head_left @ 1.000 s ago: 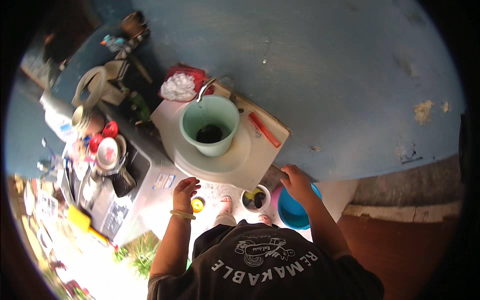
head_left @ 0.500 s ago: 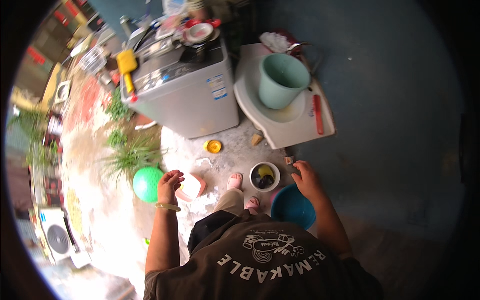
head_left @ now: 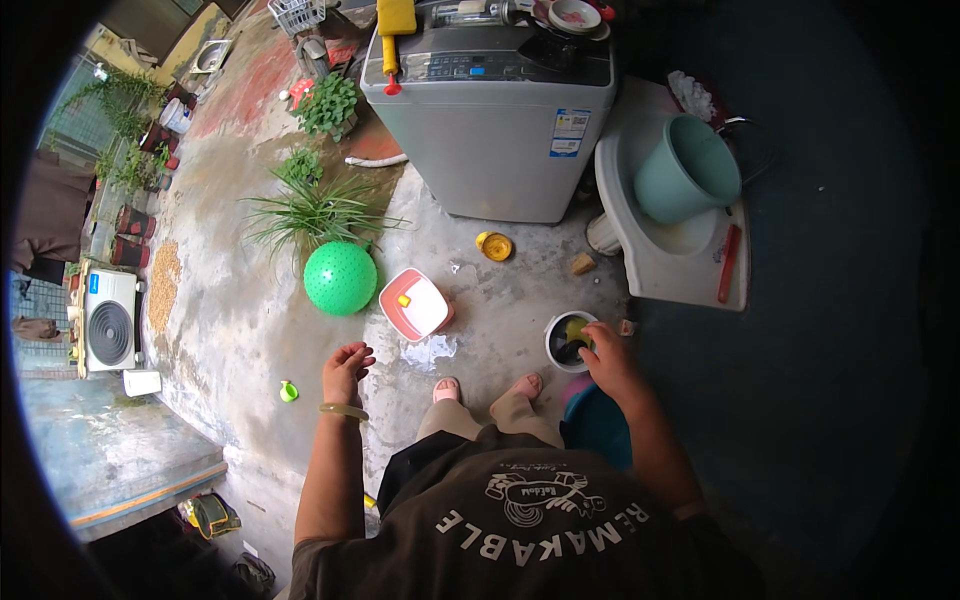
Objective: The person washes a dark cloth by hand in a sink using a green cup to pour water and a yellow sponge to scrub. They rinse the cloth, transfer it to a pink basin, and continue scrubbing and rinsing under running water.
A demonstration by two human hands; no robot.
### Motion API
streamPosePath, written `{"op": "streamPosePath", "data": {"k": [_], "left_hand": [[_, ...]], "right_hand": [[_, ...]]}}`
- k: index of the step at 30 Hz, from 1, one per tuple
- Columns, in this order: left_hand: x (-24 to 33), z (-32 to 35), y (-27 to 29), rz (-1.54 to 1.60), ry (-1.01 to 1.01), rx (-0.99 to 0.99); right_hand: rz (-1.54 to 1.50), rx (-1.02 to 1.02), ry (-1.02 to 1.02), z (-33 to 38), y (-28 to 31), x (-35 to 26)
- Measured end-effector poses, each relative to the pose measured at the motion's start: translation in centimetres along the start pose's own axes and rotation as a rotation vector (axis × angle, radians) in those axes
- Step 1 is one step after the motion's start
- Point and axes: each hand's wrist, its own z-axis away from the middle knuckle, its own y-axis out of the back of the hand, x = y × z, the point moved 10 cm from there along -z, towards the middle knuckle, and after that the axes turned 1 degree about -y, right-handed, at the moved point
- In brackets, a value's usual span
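— While the person stands on wet concrete at lower centre of the frame, how are the two hands placed?

— Item one, right hand point(head_left: 608, 358): arm extended forward and down, right of centre, fingers over the rim of a small white pot point(head_left: 568, 342) on the ground. A yellow-green sponge point(head_left: 577, 329) sits at the fingertips; whether the fingers actually pinch it cannot be told. Item two, left hand point(head_left: 345, 368): held out left of centre, palm down, fingers loosely spread and curled, holding nothing; a pale bangle sits on the wrist.

— And the pot's position?

— On the floor just ahead of the person's right foot, dark contents inside, directly below the white basin point(head_left: 660, 260) in the frame. A blue tub point(head_left: 600, 425) lies just beneath the right forearm, partly hidden by it.

— Surroundings?

— Listed: pink square bowl point(head_left: 413, 304) at centre with a small yellow piece inside, a puddle just below it; green knobbly ball point(head_left: 340, 278) just left of the bowl; yellow lid point(head_left: 494, 245) near the washing machine point(head_left: 495, 120) at top centre; teal bucket point(head_left: 688, 170) lying in the basin, upper right; red brush point(head_left: 729, 262) on the basin's edge; spiky potted plant point(head_left: 315, 210) above the ball; air-conditioner unit point(head_left: 108, 330) at far left.

— Anything between hand and pot?

— Nothing.
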Motion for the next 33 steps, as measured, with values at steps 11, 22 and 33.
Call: {"op": "streamPosePath", "data": {"k": [11,22,33], "left_hand": [[-8.6,-7.6,2.2,-0.161,0.207,-0.117],[-18.4,-20.1,5.5,-0.241,0.276,-0.303],[-30.0,-26.5,11.9,-0.124,0.437,-0.229]], "right_hand": [[0.092,-0.173,-0.158,-3.0,-11.1,-1.3],[0.103,-0.528,-0.123,-9.1,-42.0,-6.1],[0.336,-0.755,-0.018,-18.6,-65.5,-3.5]]}}
